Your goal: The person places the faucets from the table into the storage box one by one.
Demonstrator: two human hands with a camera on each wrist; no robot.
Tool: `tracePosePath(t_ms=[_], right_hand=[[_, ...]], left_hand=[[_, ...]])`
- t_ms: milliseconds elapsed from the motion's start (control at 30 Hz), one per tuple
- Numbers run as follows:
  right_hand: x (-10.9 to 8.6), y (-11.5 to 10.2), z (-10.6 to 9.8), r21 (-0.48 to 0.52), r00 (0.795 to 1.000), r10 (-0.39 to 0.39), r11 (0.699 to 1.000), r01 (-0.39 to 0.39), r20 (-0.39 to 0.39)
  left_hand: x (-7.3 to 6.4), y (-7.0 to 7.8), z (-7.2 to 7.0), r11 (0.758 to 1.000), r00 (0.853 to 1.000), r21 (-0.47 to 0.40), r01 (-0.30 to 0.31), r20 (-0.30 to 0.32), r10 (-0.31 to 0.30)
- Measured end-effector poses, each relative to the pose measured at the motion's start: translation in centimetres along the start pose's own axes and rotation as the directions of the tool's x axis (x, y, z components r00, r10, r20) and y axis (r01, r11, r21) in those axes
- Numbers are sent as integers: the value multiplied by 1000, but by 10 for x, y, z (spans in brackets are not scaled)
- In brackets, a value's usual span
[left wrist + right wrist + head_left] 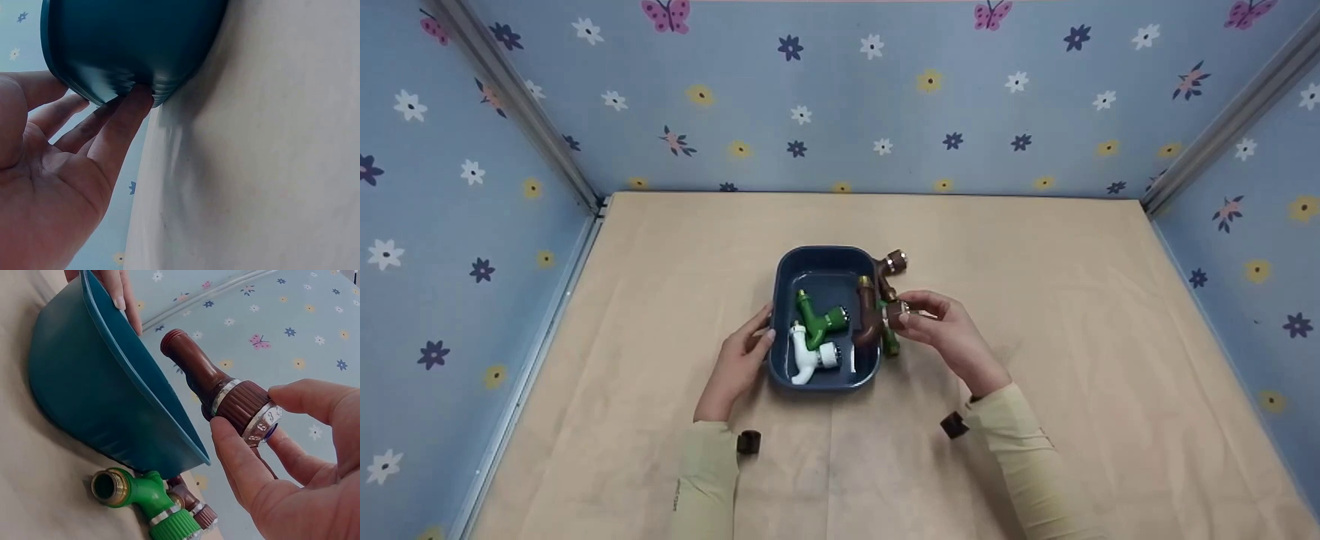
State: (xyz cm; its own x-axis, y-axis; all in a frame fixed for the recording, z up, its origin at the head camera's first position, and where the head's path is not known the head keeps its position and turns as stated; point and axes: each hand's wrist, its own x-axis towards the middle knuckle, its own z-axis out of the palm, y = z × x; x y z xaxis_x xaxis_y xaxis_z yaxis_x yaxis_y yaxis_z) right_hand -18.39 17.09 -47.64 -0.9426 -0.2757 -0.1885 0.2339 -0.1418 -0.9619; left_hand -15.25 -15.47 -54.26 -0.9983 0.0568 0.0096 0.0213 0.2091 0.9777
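Observation:
A dark blue plastic basin (825, 259) stands on the table. My left hand (737, 367) holds its left side, thumb at the rim and fingers against the outer wall (129, 34). In my right hand (956, 341) a brown plastic faucet (205, 374) is pinched by its ribbed knob, over the basin's right edge. A green faucet (819, 330) and a white faucet (804, 360) lie inside the basin. Outside, against its right wall, lie another green faucet (149, 492) and another brown faucet (887, 271), partly hidden by the hand and the held faucet.
Beige cloth (660, 300) covers the table. Blue flower-patterned panels (840, 90) enclose it at the back and both sides, with grey metal posts (517, 105) at the corners. A small black piece (955, 425) sits by each wrist.

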Motion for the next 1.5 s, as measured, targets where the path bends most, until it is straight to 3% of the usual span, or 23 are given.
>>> tracePosePath(t_ms=[233,500,600,867,1500], right_hand=[[1,2,6,-24,1000,20,1000,-20,10],[2,2,16,-17,999,31,999,-31,28],[3,3,21,-34,999,29,999,-28,33],[4,4,33,-58,997,33,998,-28,75],[3,13,55,-98,989,55,994,-42,139]], left_hand=[[0,1,0,1000,1000,1,14,9,-14],[-11,38,-2,1000,999,0,16,48,-16],[-11,36,-2,1000,999,3,17,44,-17],[0,3,0,1000,1000,0,21,11,-21],[-1,2,-1,999,999,10,36,30,-36]])
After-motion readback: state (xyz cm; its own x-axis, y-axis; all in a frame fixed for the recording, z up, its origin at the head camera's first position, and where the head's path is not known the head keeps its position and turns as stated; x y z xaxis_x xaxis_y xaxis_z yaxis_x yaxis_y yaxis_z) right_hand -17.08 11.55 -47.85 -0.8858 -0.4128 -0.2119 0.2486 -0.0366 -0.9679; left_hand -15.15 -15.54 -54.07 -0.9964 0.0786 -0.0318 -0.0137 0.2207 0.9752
